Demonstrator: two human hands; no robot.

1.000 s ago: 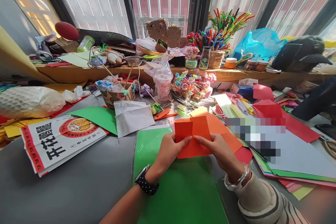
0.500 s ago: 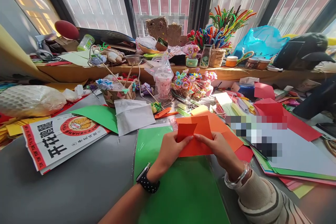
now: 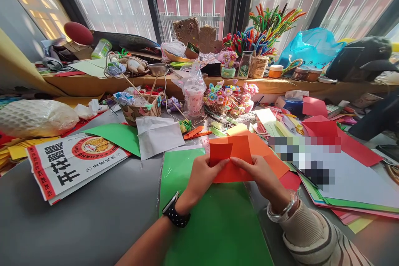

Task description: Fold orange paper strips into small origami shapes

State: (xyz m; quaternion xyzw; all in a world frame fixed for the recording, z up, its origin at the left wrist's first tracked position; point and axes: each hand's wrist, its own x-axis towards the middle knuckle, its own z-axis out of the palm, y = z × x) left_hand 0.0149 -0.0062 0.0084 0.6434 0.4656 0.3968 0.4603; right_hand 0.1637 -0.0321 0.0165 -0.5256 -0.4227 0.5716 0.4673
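Between my two hands is a sheet of orange paper (image 3: pixel 241 149), held up above a green mat (image 3: pixel 215 220). A flap of it on the left is folded over and looks darker. My left hand (image 3: pixel 201 176) pinches the left side, thumb on the front near the middle. From the right, my right hand (image 3: pixel 264 176) grips the other side, its thumb tip almost meeting the left thumb. The fingers behind the paper are hidden. More orange paper (image 3: pixel 276 164) lies on the table just behind my right hand.
Stacked coloured sheets (image 3: pixel 358 187) lie at the right. A printed paper bag (image 3: pixel 84 166) and a green sheet (image 3: pixel 120 135) are at the left. Behind stand a woven basket (image 3: pixel 141 114), a bagged pink cup (image 3: pixel 193 97) and small flower pots. The windowsill (image 3: pixel 134 83) holds pipe cleaners (image 3: pixel 276 29) and jars.
Both hands keep their grip on the orange paper. The folded flap's top edge has tilted slightly, and the paper sits a touch higher in view.
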